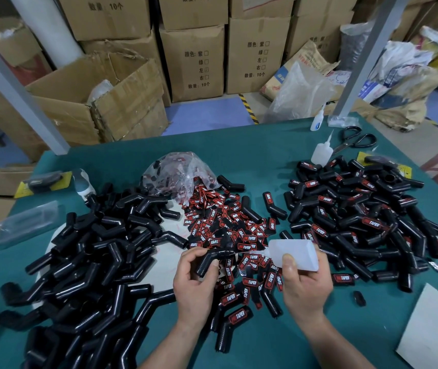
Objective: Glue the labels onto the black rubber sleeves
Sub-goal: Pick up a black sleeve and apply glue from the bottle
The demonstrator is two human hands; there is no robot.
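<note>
My left hand [195,280] grips a bent black rubber sleeve [210,260] above the table's middle. My right hand [304,284] holds a translucent glue bottle [293,253] on its side, its thin nozzle touching the sleeve's upper end. Beneath and behind the hands lies a heap of red-and-black labels [223,225] spilling from a clear plastic bag [179,173]. A large pile of bare black sleeves [92,249] fills the left side. On the right is a pile of sleeves with labels on them [359,217].
The green table [265,150] also carries two more glue bottles [320,153], black scissors [356,139], packaged items at the left edge [42,181] and white paper at the lower right [436,331]. Cardboard boxes [194,62] and bags stand behind.
</note>
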